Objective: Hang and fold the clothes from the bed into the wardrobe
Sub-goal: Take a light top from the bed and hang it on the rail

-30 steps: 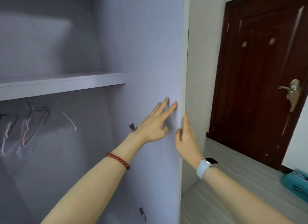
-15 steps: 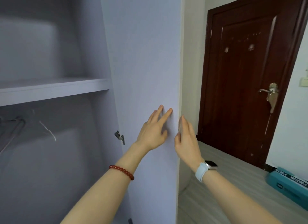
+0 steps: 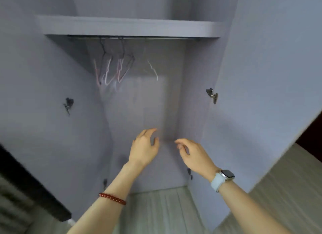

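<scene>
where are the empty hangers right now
In the head view the hangers hang on the rail just under the wardrobe shelf, bunched toward its left half, high above both hands, with one pale hanger apart to their right.

Head view faces straight into the open wardrobe (image 3: pixel 261 77), close up.

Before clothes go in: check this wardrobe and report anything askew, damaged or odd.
Nothing stands out. The hangers hang from the rail under the shelf, bare; the frame is blurred. Both doors are open, and the left hand and right hand hold nothing.
</scene>
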A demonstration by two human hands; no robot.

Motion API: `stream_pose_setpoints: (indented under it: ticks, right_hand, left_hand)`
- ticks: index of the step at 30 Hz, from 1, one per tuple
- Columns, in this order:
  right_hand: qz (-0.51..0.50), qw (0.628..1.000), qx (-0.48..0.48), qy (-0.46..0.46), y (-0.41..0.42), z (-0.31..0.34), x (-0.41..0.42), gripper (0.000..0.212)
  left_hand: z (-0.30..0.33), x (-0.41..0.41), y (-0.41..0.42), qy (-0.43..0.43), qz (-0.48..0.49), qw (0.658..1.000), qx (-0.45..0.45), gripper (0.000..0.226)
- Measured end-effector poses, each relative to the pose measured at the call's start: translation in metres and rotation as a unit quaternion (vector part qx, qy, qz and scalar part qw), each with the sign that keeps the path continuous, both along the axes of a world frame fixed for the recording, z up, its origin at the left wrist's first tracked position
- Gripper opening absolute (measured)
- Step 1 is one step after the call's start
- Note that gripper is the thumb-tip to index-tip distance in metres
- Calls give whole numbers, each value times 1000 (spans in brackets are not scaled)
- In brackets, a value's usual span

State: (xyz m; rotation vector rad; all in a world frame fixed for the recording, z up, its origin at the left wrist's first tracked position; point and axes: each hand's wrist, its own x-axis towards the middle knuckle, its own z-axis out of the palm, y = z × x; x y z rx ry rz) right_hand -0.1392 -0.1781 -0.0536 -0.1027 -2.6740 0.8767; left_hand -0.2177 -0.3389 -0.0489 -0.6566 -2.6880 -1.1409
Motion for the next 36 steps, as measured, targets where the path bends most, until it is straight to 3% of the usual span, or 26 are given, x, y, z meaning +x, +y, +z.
stream_pose_setpoints:
  ticks: [7,10,13,19,23,24,26,30,33,36]
  right_hand:
    - [228,958,-2,-175,-180,-77,-27,25]
    - [336,918,22,-207,-244,-93,-15,26]
    - [446,855,51,-259,-301,-107,5,27]
    - [636,711,119,-274,-398,-125,55,28]
    - [752,580,179,-258,-438,-139,125,28]
    - [784,530,199,-254,-445,-144,159,29]
    - [818,469,230,-241,-448,-149,199,31]
    - [879,309,288,-223,-441,-160,302,33]
    - [896,216,331,-202,-429,-166,379,32]
    - [903,163,355,-180,-423,-175,446,32]
  left_hand:
    - [-77,65,-197,-143,177,974,-4,34]
    - [-96,113,-258,-179,278,944,21,30]
    - [-115,170,-305,-209,398,892,46,30]
    - [-134,295,-328,-212,645,723,126,29]
    - [-144,385,-303,-201,767,583,179,30]
    - [-147,421,-286,-195,801,534,188,30]
    - [-150,458,-265,-191,831,481,205,31]
    - [-157,549,-204,-173,893,328,255,32]
    - [-171,618,-155,-162,920,228,275,32]
    - [-181,676,-124,-161,933,160,280,32]
